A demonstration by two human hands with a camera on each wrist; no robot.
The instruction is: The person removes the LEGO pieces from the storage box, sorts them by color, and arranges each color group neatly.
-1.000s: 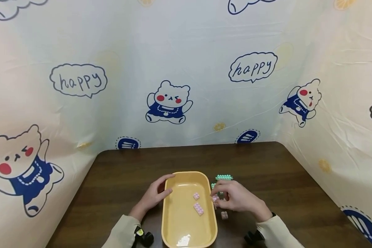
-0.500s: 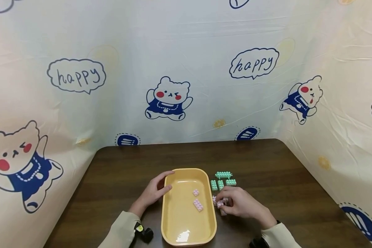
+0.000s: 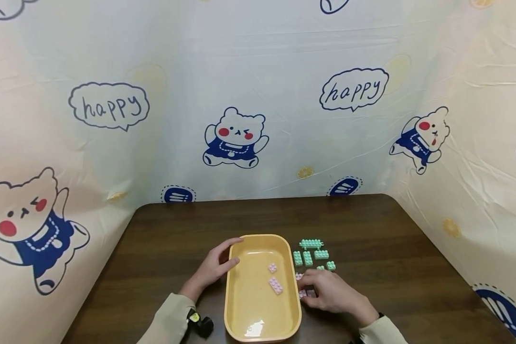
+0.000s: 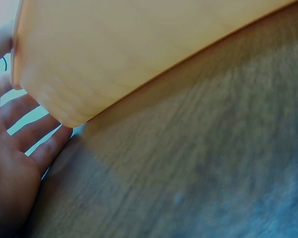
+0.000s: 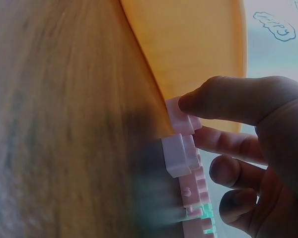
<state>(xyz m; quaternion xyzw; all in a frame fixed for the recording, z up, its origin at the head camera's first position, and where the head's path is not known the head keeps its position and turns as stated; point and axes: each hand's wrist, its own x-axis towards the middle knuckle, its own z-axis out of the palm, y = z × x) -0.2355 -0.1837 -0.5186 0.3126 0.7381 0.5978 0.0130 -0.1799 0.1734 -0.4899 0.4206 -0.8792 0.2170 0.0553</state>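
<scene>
A yellow tray (image 3: pixel 249 306) stands lengthwise on the table, with two pink building bricks inside, a small one (image 3: pixel 273 268) and a longer one (image 3: pixel 276 285). My left hand (image 3: pixel 212 266) holds the tray's left rim near the far corner, thumb over the edge and fingers along the outer wall. Beside the tray's right wall, my right hand (image 3: pixel 333 291) pinches a pink brick (image 5: pixel 177 116) between thumb and index finger; its other fingers are loosely bent. Another pink brick (image 5: pixel 175 154) lies right beside that one, and more pink bricks are partly hidden by the hand.
Several green bricks lie beyond my right hand: a long one (image 3: pixel 311 244), a shorter one (image 3: pixel 321 254) and a small one (image 3: pixel 331 265) among them. The dark wooden table (image 3: pixel 189 224) meets a printed curtain (image 3: pixel 284 57) at its far edge and sides.
My right hand has moved down along the tray's right side, toward me, among the pink bricks. The green bricks have come into view. The left hand and tray stay put.
</scene>
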